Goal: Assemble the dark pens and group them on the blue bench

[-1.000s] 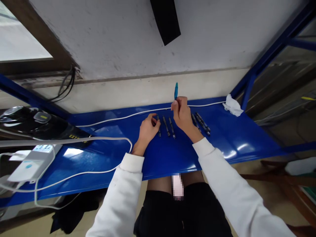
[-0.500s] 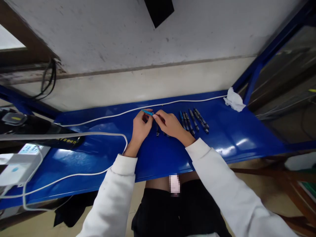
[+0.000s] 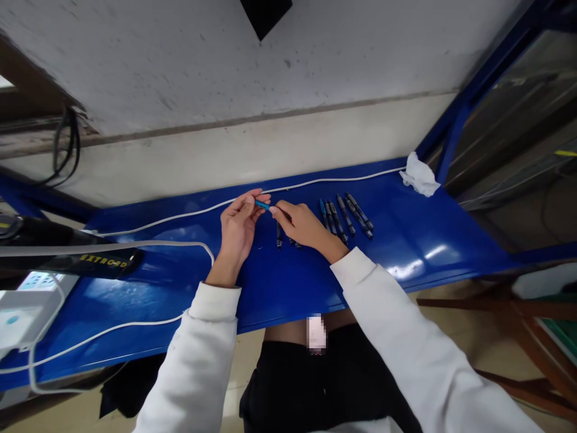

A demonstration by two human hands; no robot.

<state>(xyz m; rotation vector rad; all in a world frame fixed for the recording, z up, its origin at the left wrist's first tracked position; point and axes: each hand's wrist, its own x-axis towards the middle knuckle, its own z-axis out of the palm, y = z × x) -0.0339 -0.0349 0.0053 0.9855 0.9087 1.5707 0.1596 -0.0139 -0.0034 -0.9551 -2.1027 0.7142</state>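
Above the blue shelf, a light-blue pen [image 3: 262,205] is held between both hands. My left hand [image 3: 240,227] pinches one end of it between thumb and fingers. The other end is in the closed fingers of my right hand [image 3: 303,225], which hide part of it. A dark pen [image 3: 279,236] lies beneath the hands, and the tips of others show below my right hand. Just right of that hand, several dark pens [image 3: 344,215] lie side by side, one with a blue end [image 3: 322,207].
The blue shelf [image 3: 288,282] runs along the wall. A white cable [image 3: 315,181] crosses its back, and crumpled tissue [image 3: 419,175] lies at the far right. On the left are a black cylinder with yellow lettering [image 3: 85,255] and a white power strip [image 3: 27,313].
The view has shifted slightly to the right. My left hand has turned and its fingers have shifted along the blue pen; my right hand still grips the other end.
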